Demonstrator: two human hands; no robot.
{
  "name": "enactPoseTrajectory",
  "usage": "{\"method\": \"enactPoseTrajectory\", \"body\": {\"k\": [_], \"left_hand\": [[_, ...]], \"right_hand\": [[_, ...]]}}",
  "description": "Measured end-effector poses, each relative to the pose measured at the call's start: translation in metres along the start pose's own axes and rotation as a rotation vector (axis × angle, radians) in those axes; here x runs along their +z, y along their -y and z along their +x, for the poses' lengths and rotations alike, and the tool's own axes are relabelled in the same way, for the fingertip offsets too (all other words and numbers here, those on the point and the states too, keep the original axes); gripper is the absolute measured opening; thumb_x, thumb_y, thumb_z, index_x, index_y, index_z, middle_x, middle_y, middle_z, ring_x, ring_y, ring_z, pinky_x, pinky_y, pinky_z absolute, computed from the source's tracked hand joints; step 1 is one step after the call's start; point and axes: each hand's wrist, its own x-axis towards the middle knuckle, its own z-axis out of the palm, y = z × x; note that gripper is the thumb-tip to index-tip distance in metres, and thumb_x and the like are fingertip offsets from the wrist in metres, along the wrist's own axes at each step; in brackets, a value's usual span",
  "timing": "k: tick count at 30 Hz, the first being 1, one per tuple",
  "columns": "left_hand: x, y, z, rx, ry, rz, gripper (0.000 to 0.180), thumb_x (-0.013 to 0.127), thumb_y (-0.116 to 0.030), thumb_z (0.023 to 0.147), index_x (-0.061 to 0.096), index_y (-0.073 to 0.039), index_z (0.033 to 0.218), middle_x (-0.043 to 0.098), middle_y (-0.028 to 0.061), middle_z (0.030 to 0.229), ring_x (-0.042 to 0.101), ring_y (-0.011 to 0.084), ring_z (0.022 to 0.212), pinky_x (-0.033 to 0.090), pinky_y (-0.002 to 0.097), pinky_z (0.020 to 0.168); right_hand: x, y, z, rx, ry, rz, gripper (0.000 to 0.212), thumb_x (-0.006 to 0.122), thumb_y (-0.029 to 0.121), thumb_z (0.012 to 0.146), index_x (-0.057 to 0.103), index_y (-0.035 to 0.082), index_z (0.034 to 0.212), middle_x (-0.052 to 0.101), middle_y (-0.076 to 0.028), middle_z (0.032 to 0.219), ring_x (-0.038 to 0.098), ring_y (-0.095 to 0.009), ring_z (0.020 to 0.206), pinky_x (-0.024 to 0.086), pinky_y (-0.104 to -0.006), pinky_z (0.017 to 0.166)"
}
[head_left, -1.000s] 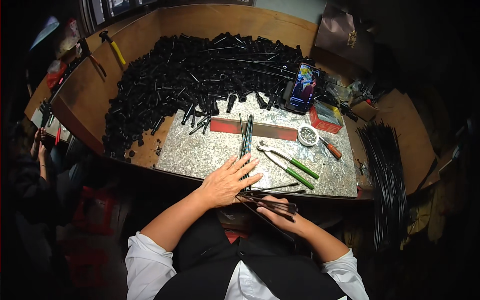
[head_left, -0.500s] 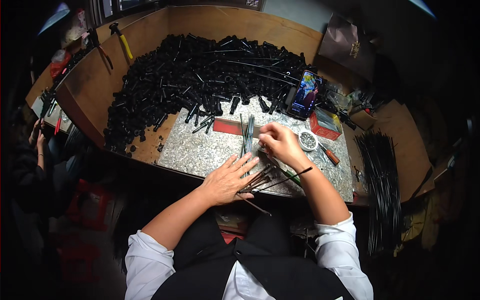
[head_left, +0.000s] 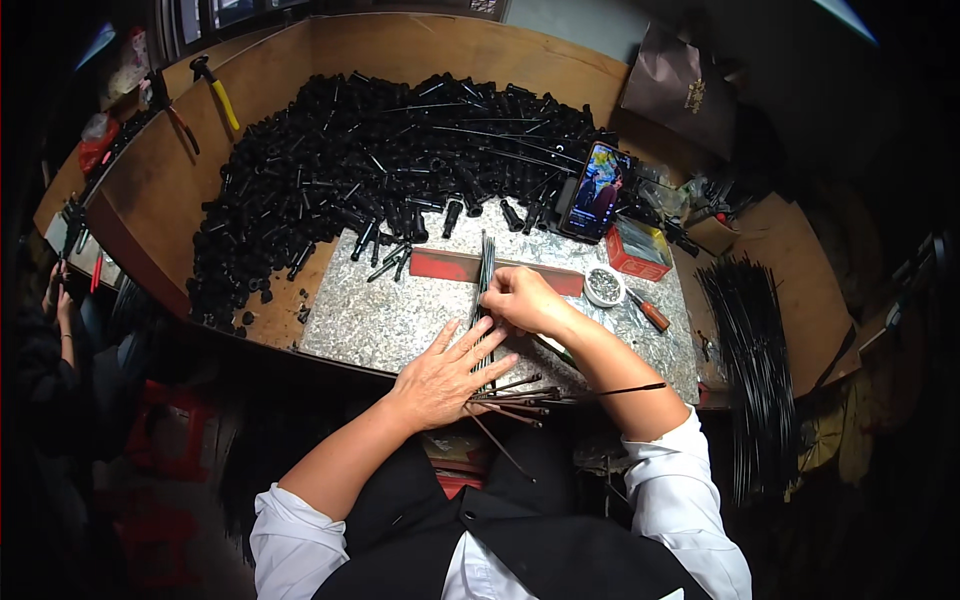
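My left hand (head_left: pixel 450 385) lies open, fingers spread, pressing a narrow bundle of thin dark rods (head_left: pixel 487 262) onto the speckled board (head_left: pixel 350 305). The rods point away from me and cross a long red-faced bar (head_left: pixel 445 264). Against the bundle's right side is my right hand (head_left: pixel 527 302), its thumb and fingers pinched together; whatever is between the fingertips is hidden. More thin rods with thicker ends (head_left: pixel 520 402) fan out from beneath my left palm toward the right. One long black-tipped rod (head_left: pixel 635 388) passes by my right forearm.
A big heap of black tubular parts (head_left: pixel 370 160) fills the wooden-walled bench. On the right are a lit phone (head_left: pixel 597 195), a red box (head_left: pixel 640 250), a white cup of small metal pieces (head_left: pixel 603 286), a screwdriver (head_left: pixel 650 312) and a hanging sheaf of black rods (head_left: pixel 755 370).
My right hand has come left and slightly nearer me, its pinched fingers now against the rod bundle. My left hand stays flat on the rods. The whole view has shifted a little.
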Motion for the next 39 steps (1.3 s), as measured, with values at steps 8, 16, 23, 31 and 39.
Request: {"method": "enactPoseTrajectory", "body": {"k": [8, 16, 23, 31, 39], "left_hand": [[0.002, -0.002, -0.002, -0.035, -0.038, -0.035, 0.074, 0.058, -0.055, 0.079, 0.036, -0.02, 0.141, 0.029, 0.0122, 0.148, 0.028, 0.0283, 0.137, 0.023, 0.0515, 0.109], [-0.002, -0.003, -0.001, -0.052, 0.002, 0.033, 0.077, 0.062, -0.055, 0.076, 0.036, -0.025, 0.141, 0.035, 0.0138, 0.144, 0.031, 0.0364, 0.133, 0.024, 0.0554, 0.107], [-0.003, -0.004, -0.003, -0.054, -0.092, 0.002, 0.068, 0.057, -0.06, 0.077, 0.047, -0.025, 0.135, 0.039, 0.0141, 0.141, 0.032, 0.0369, 0.132, 0.025, 0.0555, 0.106], [0.0, -0.004, -0.003, -0.073, -0.074, -0.02, 0.067, 0.059, -0.058, 0.078, 0.046, -0.026, 0.135, 0.039, 0.0136, 0.141, 0.032, 0.0328, 0.134, 0.026, 0.0549, 0.106], [0.002, -0.003, -0.004, -0.056, -0.109, 0.021, 0.071, 0.059, -0.058, 0.076, 0.044, -0.023, 0.136, 0.041, 0.0138, 0.139, 0.035, 0.0325, 0.131, 0.027, 0.0537, 0.105]], "right_hand": [[-0.003, -0.02, -0.011, -0.079, -0.038, 0.768, 0.021, 0.058, 0.004, 0.083, 0.044, 0.004, 0.098, 0.062, -0.008, 0.074, 0.052, -0.008, 0.052, 0.041, -0.0199, 0.04], [-0.002, -0.022, -0.025, -0.085, -0.187, 0.78, 0.02, 0.058, 0.004, 0.085, 0.042, 0.002, 0.097, 0.063, -0.009, 0.081, 0.052, -0.007, 0.054, 0.044, -0.0196, 0.042], [-0.001, -0.034, -0.023, -0.059, -0.183, 0.883, 0.028, 0.063, 0.003, 0.084, 0.042, 0.002, 0.103, 0.065, -0.012, 0.091, 0.054, -0.008, 0.056, 0.045, -0.0191, 0.042], [0.007, -0.039, -0.02, -0.037, -0.192, 1.058, 0.038, 0.066, 0.001, 0.082, 0.041, 0.003, 0.112, 0.064, -0.01, 0.095, 0.053, -0.007, 0.056, 0.043, -0.0165, 0.041], [0.01, -0.038, -0.009, -0.041, -0.241, 0.961, 0.055, 0.065, -0.004, 0.078, 0.035, -0.001, 0.125, 0.056, -0.009, 0.098, 0.054, -0.008, 0.059, 0.043, -0.0175, 0.04]]}}
